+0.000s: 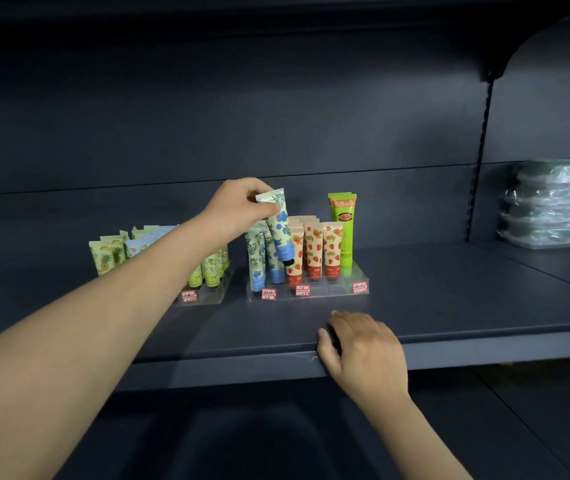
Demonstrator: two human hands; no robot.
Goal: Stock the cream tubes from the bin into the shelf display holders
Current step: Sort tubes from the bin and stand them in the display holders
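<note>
My left hand (238,206) pinches the flat crimped end of a blue-flowered cream tube (279,230), cap down and tilted, just above the blue-flower row (259,258) in the right clear display holder (358,271). That holder also carries strawberry tubes (314,247) and one tall green tube (344,226). A second clear holder (223,292) to the left has pineapple tubes (107,254) and green-printed tubes (210,268), partly hidden by my forearm. My right hand (359,348) rests on the shelf's front edge, holding nothing. The bin is out of view.
The dark grey shelf (449,306) runs wide to the right of the holders. Stacked clear-wrapped packs (550,202) sit at the far right beyond an upright post (480,150). A lower shelf (518,410) lies in shadow below.
</note>
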